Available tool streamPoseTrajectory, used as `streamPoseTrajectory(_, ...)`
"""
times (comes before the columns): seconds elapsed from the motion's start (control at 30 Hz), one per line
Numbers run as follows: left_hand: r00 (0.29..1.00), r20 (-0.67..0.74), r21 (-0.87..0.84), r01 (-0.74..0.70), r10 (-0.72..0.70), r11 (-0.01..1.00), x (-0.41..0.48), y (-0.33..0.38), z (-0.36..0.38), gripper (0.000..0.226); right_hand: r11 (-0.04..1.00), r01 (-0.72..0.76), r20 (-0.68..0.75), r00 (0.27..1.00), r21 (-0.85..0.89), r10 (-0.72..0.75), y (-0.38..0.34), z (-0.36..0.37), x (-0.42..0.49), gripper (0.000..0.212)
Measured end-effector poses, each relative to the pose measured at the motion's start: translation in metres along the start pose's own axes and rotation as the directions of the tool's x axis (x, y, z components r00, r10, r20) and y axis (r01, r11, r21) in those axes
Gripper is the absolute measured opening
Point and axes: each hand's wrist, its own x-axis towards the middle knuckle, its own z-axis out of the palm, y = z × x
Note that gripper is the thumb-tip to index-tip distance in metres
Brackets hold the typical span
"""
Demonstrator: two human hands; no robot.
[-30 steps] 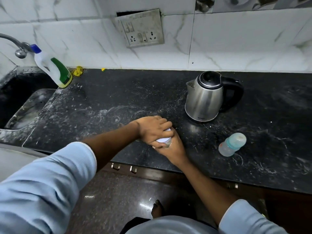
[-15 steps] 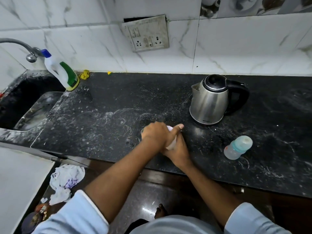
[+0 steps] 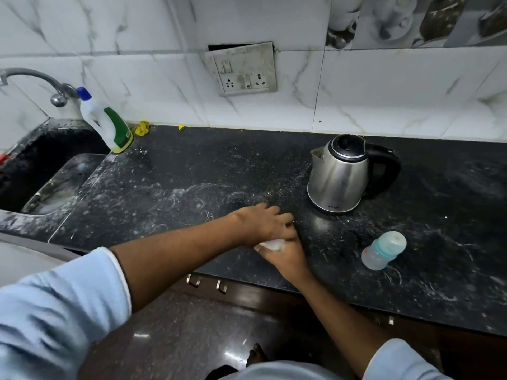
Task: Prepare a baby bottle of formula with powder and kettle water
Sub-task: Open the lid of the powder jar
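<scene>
Head view: both forearms reach in over the desk [image 3: 192, 171] edge. The right hand [image 3: 285, 256] grips a small white container [image 3: 270, 244] from below; the left hand [image 3: 260, 223] clamps over its top, wrist bent. Right of them lies the capped baby bottle [image 3: 382, 250]; farther back stands the kettle [image 3: 340, 174].

- The place is a home kitchen.
- A dark, speckled stone table [image 3: 192, 171] runs along a wall of white marble-look tiles [image 3: 137, 64].
- A sink [image 3: 41, 171] is sunk into the table's left end, under a metal tap [image 3: 35, 78], with a white and green detergent bottle [image 3: 109, 124] beside it.
- A steel electric kettle [image 3: 340, 174] stands below a wall socket plate [image 3: 244, 69].
- Drawer handles [image 3: 208, 283] show under the table's front edge.
</scene>
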Motion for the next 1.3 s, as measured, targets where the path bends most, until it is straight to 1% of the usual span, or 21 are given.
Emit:
streamPoseTrajectory(0.1,0.998,0.013,-0.152,0.067,-0.065,0.986,0.005,-0.003,-0.003,0.091,0.999,-0.017,-0.001,1.000,0.029,0.017,0.001,-0.001,0.000,0.088)
streamPoseTrajectory(0.17,0.984,0.062,-0.253,0.178,-0.168,0.951,0.007,-0.003,-0.009,0.086,0.999,-0.016,-0.003,1.000,0.041,0.016,0.001,-0.001,0.000,0.096)
streamPoseTrajectory(0.23,0.944,0.111,-0.391,0.329,-0.311,0.860,0.008,-0.004,-0.015,0.073,0.998,0.007,0.012,1.000,0.059,-0.007,0.001,-0.002,-0.001,0.097)
streamPoseTrajectory(0.33,0.844,0.172,-0.559,0.509,-0.508,0.655,0.006,-0.005,-0.014,0.067,0.997,0.010,-0.011,1.000,0.076,-0.009,-0.001,-0.003,-0.002,0.092)
streamPoseTrajectory(0.37,0.811,0.187,-0.626,0.534,-0.555,0.568,0.003,-0.007,-0.009,0.065,0.997,0.016,-0.015,1.000,0.073,-0.015,-0.001,-0.003,-0.003,0.091)
streamPoseTrajectory(0.4,0.780,0.205,-0.715,0.531,-0.591,0.454,0.000,-0.009,0.000,0.063,0.997,0.026,-0.015,1.000,0.070,-0.025,-0.001,-0.003,-0.004,0.093)
streamPoseTrajectory(0.43,0.754,0.222,-0.819,0.488,-0.618,0.302,-0.006,-0.012,0.011,0.061,0.997,0.028,-0.012,1.000,0.068,-0.028,0.000,-0.002,-0.003,0.096)
streamPoseTrajectory(0.47,0.727,0.241,-0.910,0.399,-0.643,0.111,-0.015,-0.014,0.024,0.059,0.997,0.029,-0.011,1.000,0.066,-0.029,0.001,-0.002,-0.003,0.098)
streamPoseTrajectory(0.5,0.692,0.258,-0.958,0.274,-0.674,-0.086,-0.024,-0.015,0.037,0.057,0.998,0.029,-0.009,1.000,0.061,-0.028,0.002,-0.001,-0.002,0.099)
streamPoseTrajectory(0.53,0.651,0.283,-0.957,0.141,-0.704,-0.254,-0.033,-0.013,0.050,0.052,0.998,0.030,-0.010,1.000,0.048,-0.030,0.004,-0.001,-0.001,0.099)
streamPoseTrajectory(0.57,0.611,0.309,-0.927,0.022,-0.729,-0.375,-0.040,-0.008,0.063,0.048,0.999,0.029,-0.012,1.000,0.031,-0.029,0.004,-0.001,-0.001,0.100)
streamPoseTrajectory(0.6,0.575,0.329,-0.890,-0.076,-0.749,-0.450,-0.046,-0.002,0.077,0.049,0.999,0.029,-0.017,0.999,0.017,-0.028,0.005,0.000,-0.001,0.100)
streamPoseTrajectory(0.63,0.539,0.337,-0.867,-0.142,-0.772,-0.478,-0.050,0.006,0.089,0.054,0.999,0.031,-0.024,0.999,0.010,-0.031,0.004,0.000,-0.002,0.101)
streamPoseTrajectory(0.67,0.505,0.330,-0.866,-0.174,-0.797,-0.469,-0.053,0.013,0.100,0.062,0.999,0.035,-0.030,0.999,0.006,-0.034,0.004,0.000,-0.002,0.101)
streamPoseTrajectory(0.73,0.467,0.277,-0.890,-0.205,-0.840,-0.407,-0.054,0.026,0.121,0.083,0.999,0.037,-0.032,0.999,0.000,-0.037,0.005,-0.001,-0.002,0.101)
streamPoseTrajectory(0.87,0.495,0.219,-0.923,-0.174,-0.841,-0.343,-0.048,0.042,0.153,0.113,0.999,0.040,-0.032,0.999,-0.022,-0.041,0.004,0.000,-0.001,0.101)
streamPoseTrajectory(0.93,0.463,0.211,-0.958,-0.076,-0.861,-0.276,-0.041,0.046,0.165,0.124,0.999,0.042,-0.029,0.999,-0.031,-0.043,0.004,-0.001,-0.002,0.099)
streamPoseTrajectory(1.0,0.425,0.232,-0.973,0.100,-0.875,-0.210,-0.038,0.048,0.172,0.128,0.998,0.043,-0.025,0.999,-0.042,-0.044,0.004,-0.001,-0.002,0.099)
streamPoseTrajectory(1.1,0.423,0.248,-0.957,0.250,-0.872,-0.150,-0.040,0.048,0.170,0.132,0.998,0.043,-0.021,0.999,-0.046,-0.044,0.005,-0.001,-0.001,0.100)
streamPoseTrajectory(1.2,0.435,0.256,-0.945,0.302,-0.863,-0.129,-0.041,0.046,0.173,0.135,0.998,0.049,-0.019,0.999,-0.048,-0.050,0.005,0.000,-0.001,0.101)
streamPoseTrajectory(1.3,0.451,0.247,-0.949,0.292,-0.858,-0.120,-0.042,0.046,0.176,0.139,0.998,0.055,-0.013,0.998,-0.039,-0.055,0.006,-0.001,-0.001,0.100)
